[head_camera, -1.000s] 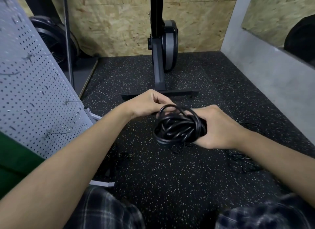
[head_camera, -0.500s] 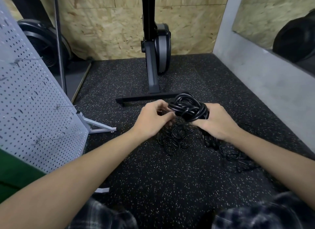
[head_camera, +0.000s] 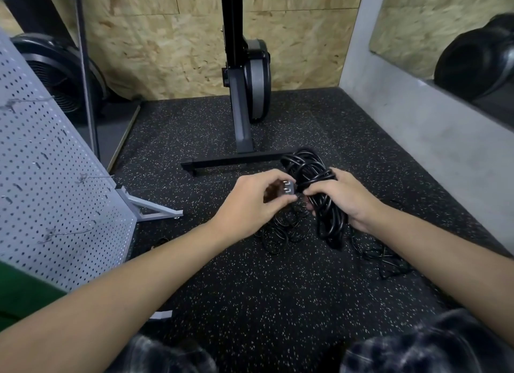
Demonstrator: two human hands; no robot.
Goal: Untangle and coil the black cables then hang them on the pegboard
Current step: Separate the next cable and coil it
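A thick black cable coil stands upright over the speckled floor, gripped round its middle by my right hand. My left hand pinches the cable's plug, whose metal pins show between the fingers, right beside the coil. Thinner black cables lie tangled on the floor below the hands and to the right. The grey pegboard leans at the left, with wire hooks sticking out of it.
A black exercise machine stand with a floor bar sits just beyond the hands. The pegboard's grey foot reaches onto the floor. A concrete wall bounds the right. My plaid-clad knees are at the bottom.
The coil has been turned upright and shifted right in my right hand. My left hand has taken hold of the plug end. The view has tilted slightly.
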